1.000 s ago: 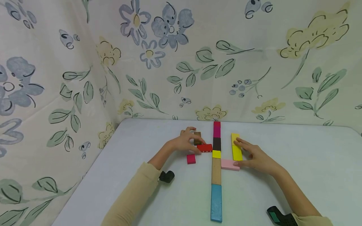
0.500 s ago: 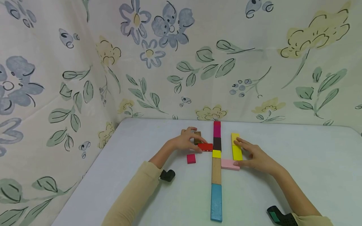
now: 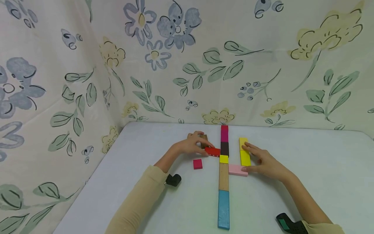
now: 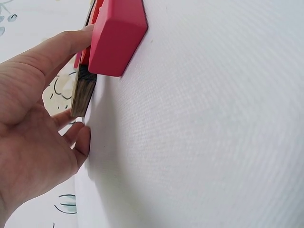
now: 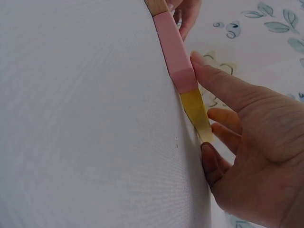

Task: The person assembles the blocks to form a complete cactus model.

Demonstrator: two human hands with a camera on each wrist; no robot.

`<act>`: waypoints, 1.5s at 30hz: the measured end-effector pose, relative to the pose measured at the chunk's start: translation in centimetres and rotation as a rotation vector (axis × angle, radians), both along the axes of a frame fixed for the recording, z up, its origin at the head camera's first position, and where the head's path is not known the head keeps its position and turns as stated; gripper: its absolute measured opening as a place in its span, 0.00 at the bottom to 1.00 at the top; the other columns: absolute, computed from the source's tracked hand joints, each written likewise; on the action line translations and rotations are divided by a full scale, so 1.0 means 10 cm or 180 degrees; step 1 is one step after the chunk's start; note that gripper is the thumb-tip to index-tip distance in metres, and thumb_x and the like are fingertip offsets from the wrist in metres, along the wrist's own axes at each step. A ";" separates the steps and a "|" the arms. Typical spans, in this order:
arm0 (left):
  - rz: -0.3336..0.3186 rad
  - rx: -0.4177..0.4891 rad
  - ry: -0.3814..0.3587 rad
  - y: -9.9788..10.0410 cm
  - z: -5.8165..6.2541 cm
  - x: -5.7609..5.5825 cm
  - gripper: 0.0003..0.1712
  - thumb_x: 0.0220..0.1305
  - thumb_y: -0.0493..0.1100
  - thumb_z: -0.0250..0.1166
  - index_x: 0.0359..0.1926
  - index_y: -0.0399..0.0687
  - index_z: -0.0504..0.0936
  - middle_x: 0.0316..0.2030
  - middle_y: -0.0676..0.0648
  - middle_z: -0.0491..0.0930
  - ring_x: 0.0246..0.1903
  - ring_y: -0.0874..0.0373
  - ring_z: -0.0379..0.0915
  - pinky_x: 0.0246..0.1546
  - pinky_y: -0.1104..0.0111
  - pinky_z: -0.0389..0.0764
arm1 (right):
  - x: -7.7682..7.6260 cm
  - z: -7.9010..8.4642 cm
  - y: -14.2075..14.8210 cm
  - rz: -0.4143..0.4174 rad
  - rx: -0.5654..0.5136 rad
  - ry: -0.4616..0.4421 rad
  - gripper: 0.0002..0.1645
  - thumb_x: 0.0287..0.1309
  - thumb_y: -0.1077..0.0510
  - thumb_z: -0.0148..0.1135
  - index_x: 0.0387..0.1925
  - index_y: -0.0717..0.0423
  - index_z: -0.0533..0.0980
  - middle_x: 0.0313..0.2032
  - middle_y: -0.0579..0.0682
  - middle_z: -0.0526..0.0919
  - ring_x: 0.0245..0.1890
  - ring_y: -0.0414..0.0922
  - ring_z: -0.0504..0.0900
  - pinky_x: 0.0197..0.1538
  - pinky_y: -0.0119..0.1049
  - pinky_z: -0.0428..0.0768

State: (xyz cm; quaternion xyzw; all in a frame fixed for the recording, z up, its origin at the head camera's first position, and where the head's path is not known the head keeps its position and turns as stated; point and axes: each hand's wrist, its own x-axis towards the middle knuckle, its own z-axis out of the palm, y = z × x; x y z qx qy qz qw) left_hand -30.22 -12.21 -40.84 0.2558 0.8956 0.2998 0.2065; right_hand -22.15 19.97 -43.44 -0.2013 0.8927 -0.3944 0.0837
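My left hand (image 3: 191,144) pinches a red block with white dots (image 3: 212,151) between thumb and index finger. The block's right end meets a column of blocks, beside the dark brown one (image 3: 224,148). Just behind the left hand's index finger lies a brown wood-grain block (image 4: 83,95), partly covered. A crimson block (image 3: 197,164) lies nearer me, large in the left wrist view. My right hand (image 3: 266,162) has extended, relaxed fingers: the index fingertip touches two yellow blocks (image 3: 245,157) laid end to end, and the thumb rests at a pink block (image 3: 237,169).
The column also has a magenta block (image 3: 224,134) at the table's far edge, a small yellow block (image 3: 223,159), a tan block (image 3: 223,177) and a long blue block (image 3: 223,209). A floral cloth (image 3: 163,97) hangs behind the white table (image 3: 321,182).
With the left hand, the red block has shifted slightly right and away from me, and its left end is now angled farther back. The brown wood-grain block has edged back slightly. My right hand stays still.
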 end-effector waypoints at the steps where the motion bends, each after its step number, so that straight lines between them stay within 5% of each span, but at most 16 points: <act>1: -0.0001 0.0015 -0.0002 0.00 0.00 0.00 0.22 0.66 0.46 0.76 0.61 0.57 0.88 0.81 0.38 0.52 0.76 0.36 0.44 0.70 0.41 0.64 | 0.00 0.00 0.00 0.0005 0.0004 0.0006 0.53 0.57 0.49 0.79 0.76 0.67 0.66 0.78 0.71 0.58 0.76 0.75 0.57 0.63 0.68 0.77; 19: 0.0191 0.0067 0.0033 0.04 -0.05 0.01 0.22 0.63 0.48 0.77 0.58 0.58 0.90 0.81 0.38 0.54 0.77 0.36 0.44 0.71 0.41 0.65 | 0.00 -0.02 0.02 0.0013 0.0016 0.0027 0.53 0.57 0.50 0.79 0.76 0.66 0.65 0.78 0.72 0.58 0.76 0.75 0.57 0.62 0.67 0.78; 26: 0.0177 0.0288 0.0047 0.01 -0.03 -0.01 0.27 0.68 0.47 0.74 0.67 0.53 0.83 0.78 0.37 0.60 0.79 0.40 0.47 0.74 0.40 0.61 | 0.00 -0.02 0.02 0.0032 -0.0003 0.0030 0.53 0.57 0.50 0.79 0.76 0.66 0.65 0.78 0.72 0.58 0.76 0.75 0.56 0.63 0.69 0.76; 32: 0.0730 0.0683 0.0170 -0.03 -0.09 -0.04 0.28 0.73 0.45 0.69 0.70 0.42 0.78 0.67 0.37 0.75 0.66 0.42 0.70 0.67 0.52 0.76 | 0.00 -0.02 0.02 0.0033 -0.0012 0.0025 0.53 0.57 0.51 0.79 0.76 0.67 0.65 0.78 0.72 0.58 0.76 0.75 0.56 0.62 0.68 0.77; 36: 0.1108 0.0788 0.0196 -0.04 -0.12 -0.04 0.25 0.71 0.42 0.71 0.64 0.37 0.81 0.58 0.37 0.80 0.58 0.44 0.76 0.60 0.57 0.80 | 0.00 -0.01 0.01 0.0037 -0.0026 0.0021 0.53 0.57 0.51 0.79 0.76 0.67 0.65 0.78 0.72 0.58 0.76 0.75 0.56 0.62 0.68 0.77; 45: 0.1269 0.0988 0.0203 0.00 -0.15 -0.08 0.20 0.69 0.38 0.72 0.59 0.33 0.85 0.52 0.37 0.84 0.54 0.45 0.79 0.51 0.65 0.81 | 0.00 0.00 0.01 0.0029 -0.0011 -0.0001 0.53 0.57 0.50 0.79 0.76 0.67 0.65 0.78 0.72 0.58 0.76 0.75 0.56 0.62 0.68 0.77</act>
